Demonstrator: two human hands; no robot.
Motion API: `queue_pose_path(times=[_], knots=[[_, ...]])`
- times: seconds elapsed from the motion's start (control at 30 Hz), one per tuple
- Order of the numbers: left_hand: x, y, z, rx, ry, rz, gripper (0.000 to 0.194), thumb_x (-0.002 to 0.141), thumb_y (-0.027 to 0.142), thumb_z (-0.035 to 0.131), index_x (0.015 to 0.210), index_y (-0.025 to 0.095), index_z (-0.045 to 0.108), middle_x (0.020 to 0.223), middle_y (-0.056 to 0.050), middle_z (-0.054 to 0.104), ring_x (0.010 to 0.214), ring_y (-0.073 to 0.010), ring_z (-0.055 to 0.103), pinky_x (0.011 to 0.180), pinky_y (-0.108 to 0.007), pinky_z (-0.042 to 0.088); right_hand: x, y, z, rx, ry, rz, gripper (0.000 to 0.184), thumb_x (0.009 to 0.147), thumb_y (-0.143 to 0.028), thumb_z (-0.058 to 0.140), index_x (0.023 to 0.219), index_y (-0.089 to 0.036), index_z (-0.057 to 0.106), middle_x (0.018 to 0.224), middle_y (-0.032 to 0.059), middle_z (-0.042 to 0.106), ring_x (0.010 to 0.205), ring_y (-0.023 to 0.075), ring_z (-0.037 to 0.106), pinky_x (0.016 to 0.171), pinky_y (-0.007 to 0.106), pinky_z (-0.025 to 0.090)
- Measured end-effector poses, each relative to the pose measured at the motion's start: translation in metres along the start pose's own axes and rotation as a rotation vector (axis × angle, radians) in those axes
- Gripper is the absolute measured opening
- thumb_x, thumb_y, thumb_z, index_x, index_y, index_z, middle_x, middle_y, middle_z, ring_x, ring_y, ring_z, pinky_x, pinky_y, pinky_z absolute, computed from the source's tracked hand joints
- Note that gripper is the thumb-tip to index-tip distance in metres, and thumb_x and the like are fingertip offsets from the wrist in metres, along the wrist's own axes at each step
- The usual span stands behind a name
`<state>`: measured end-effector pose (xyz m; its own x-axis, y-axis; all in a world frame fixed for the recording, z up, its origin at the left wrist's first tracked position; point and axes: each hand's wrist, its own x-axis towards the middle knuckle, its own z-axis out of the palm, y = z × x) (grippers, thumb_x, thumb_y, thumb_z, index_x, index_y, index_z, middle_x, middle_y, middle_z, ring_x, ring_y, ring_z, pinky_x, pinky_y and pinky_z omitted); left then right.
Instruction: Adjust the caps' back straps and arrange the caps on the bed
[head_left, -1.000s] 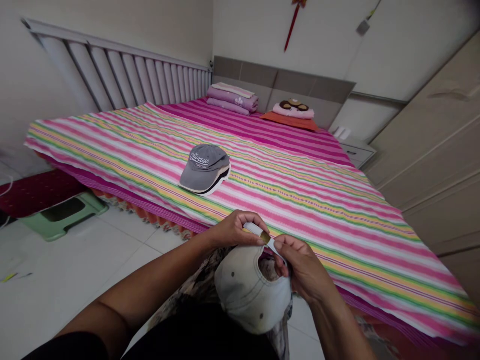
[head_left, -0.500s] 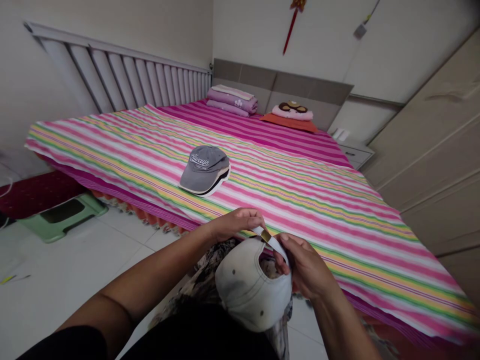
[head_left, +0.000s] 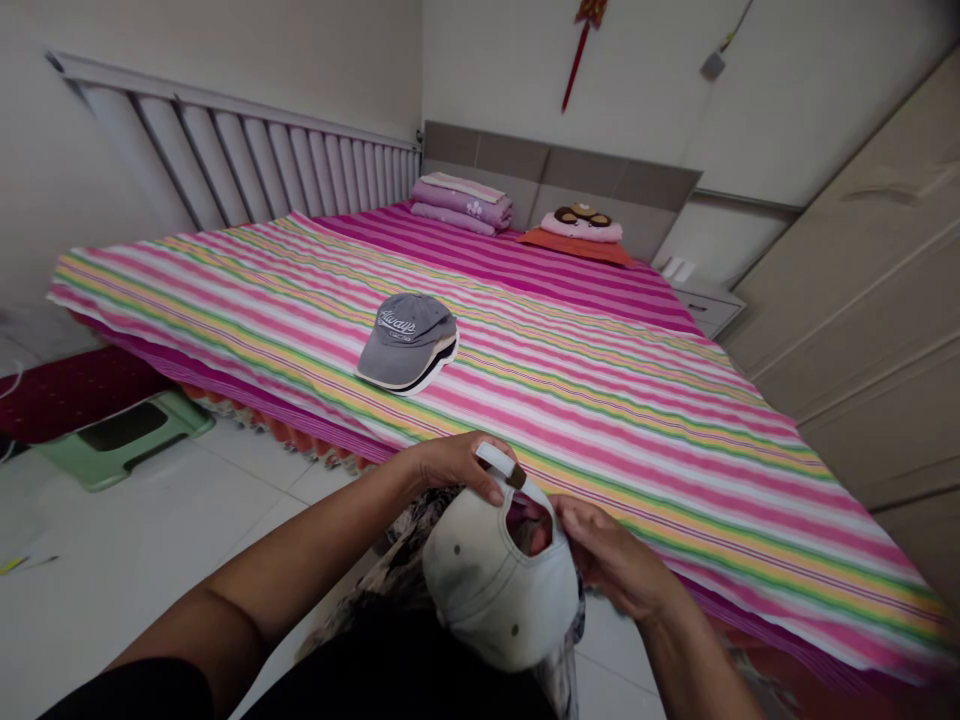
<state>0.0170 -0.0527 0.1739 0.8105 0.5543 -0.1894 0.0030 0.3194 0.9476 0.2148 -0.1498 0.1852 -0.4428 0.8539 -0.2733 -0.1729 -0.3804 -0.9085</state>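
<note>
Head camera: A person in a black top (head_left: 390, 665) holds a pale cap (head_left: 491, 595) by its back edge, the crown hanging just below and between two bare hands at the foot of a bed. The left hand (head_left: 459, 463) is closed on the rim beside the strap (head_left: 535, 491), its thumb pressed down in front and its other fingers curled behind. The right hand (head_left: 616, 557) grips the opposite side of the back opening, and fingertips show through the gap. A dark buckle (head_left: 515, 477) sits on the strap between the two hands, with the strap's end sticking up above the left thumb.

Beyond the left hand, a gray cap (head_left: 409, 335) (its front reads "Always") rests on the striped sheet (head_left: 600, 400), dark and white brims peeking out beneath it. Far beyond the hands, folded purple bedding (head_left: 472, 207) and an orange-and-pink pile (head_left: 581, 235) lie near the headboard (head_left: 600, 185). Well off to the left of the hands, a green stool (head_left: 169, 425) stands on the tiled floor (head_left: 202, 540). High past the hands, a red ornament (head_left: 576, 65) hangs on the wall.
</note>
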Motion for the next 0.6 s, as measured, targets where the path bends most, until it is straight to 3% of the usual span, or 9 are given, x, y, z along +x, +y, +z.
queue_pose_path(times=[0.07, 0.17, 0.4, 0.6], knots=[[0.000, 0.000, 0.000, -0.013, 0.002, 0.000, 0.040, 0.035, 0.015, 0.080, 0.071, 0.013, 0.062, 0.060, 0.004, 0.059, 0.052, -0.0068, 0.049, 0.048, -0.018, 0.036, -0.002, 0.003, -0.002, -0.016, 0.011, 0.006, 0.029, 0.067, -0.040, 0.067, 0.077, -0.013, 0.064, 0.070, 0.0034, 0.061, 0.061, 0.0107, 0.052, 0.054, 0.020, 0.037], [0.001, 0.005, 0.002, -0.032, -0.023, 0.001, 0.037, 0.037, 0.013, 0.079, 0.069, 0.012, 0.062, 0.058, 0.004, 0.058, 0.050, -0.0065, 0.049, 0.047, -0.017, 0.036, -0.005, 0.000, -0.005, 0.050, 0.054, 0.010, 0.025, 0.064, -0.036, 0.070, 0.069, -0.013, 0.063, 0.061, 0.0011, 0.057, 0.053, 0.0086, 0.048, 0.052, 0.020, 0.035], [0.004, 0.031, 0.012, -0.149, -0.123, 0.052, 0.038, 0.038, 0.017, 0.081, 0.069, 0.010, 0.060, 0.056, 0.002, 0.059, 0.049, -0.0084, 0.052, 0.048, -0.020, 0.040, -0.009, -0.040, 0.002, 0.082, 0.182, -0.089, 0.027, 0.061, -0.038, 0.072, 0.057, -0.013, 0.061, 0.046, -0.0013, 0.049, 0.043, 0.0076, 0.039, 0.045, 0.021, 0.029], [0.007, 0.007, 0.010, -0.290, -0.210, -0.043, 0.033, 0.045, 0.016, 0.079, 0.073, 0.011, 0.063, 0.062, 0.000, 0.063, 0.053, -0.0099, 0.056, 0.052, -0.021, 0.043, -0.002, -0.033, 0.000, -0.052, 0.194, -0.044, 0.036, 0.063, -0.044, 0.069, 0.051, -0.014, 0.053, 0.043, -0.0038, 0.044, 0.040, 0.0058, 0.032, 0.042, 0.020, 0.023]])
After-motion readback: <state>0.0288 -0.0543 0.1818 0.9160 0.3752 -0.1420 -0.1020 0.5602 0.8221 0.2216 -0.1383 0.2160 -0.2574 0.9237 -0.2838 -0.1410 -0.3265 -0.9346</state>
